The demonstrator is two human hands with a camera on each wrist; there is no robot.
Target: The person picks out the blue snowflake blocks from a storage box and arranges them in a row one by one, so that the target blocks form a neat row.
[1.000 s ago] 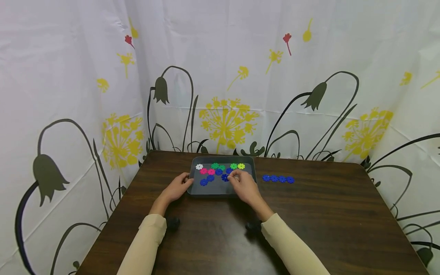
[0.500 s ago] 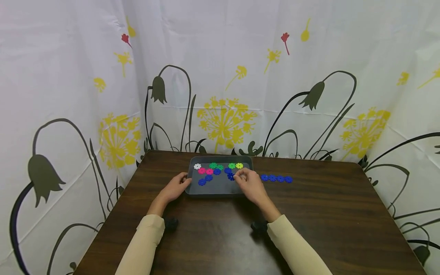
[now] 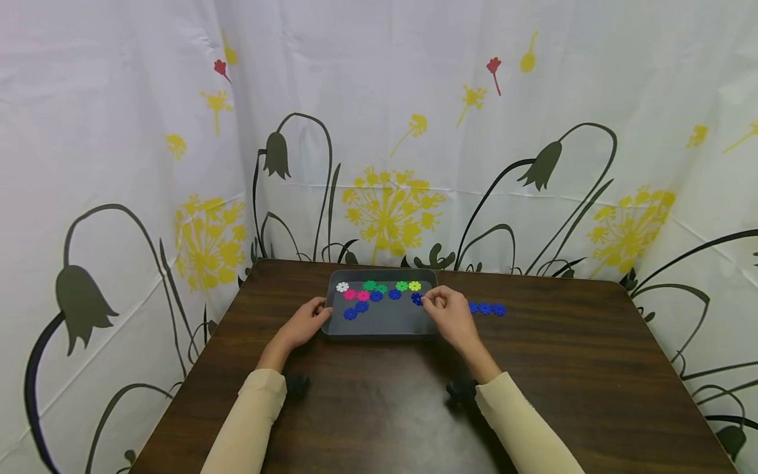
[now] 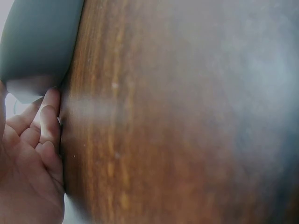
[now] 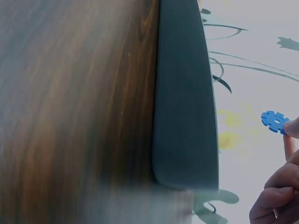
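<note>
Between thumb and index finger, my right hand (image 3: 454,316) pinches a blue notched disc (image 5: 274,121), a flower-shaped piece with a hole in its middle. It holds the disc above the right side of a dark grey tray (image 3: 385,328). My left hand (image 3: 304,322) grips the tray's left edge, with the thumb at the rim and the fingers (image 4: 50,121) against the outer wall. Inside the tray lie more notched discs: several blue ones (image 3: 351,315), pink ones (image 3: 363,296), green ones (image 3: 370,286), a yellow one (image 3: 415,286) and a white one (image 3: 342,287).
Right of the tray, a row of blue discs (image 3: 485,308) lies on the dark wooden table (image 3: 562,368), its left end hidden behind my right hand. A white curtain (image 3: 379,85) with printed flowers hangs beyond the table's far edge.
My right hand has lifted the blue disc and carried it rightward, from the tray's middle toward its right rim. The left hand stays at the tray's left edge.
</note>
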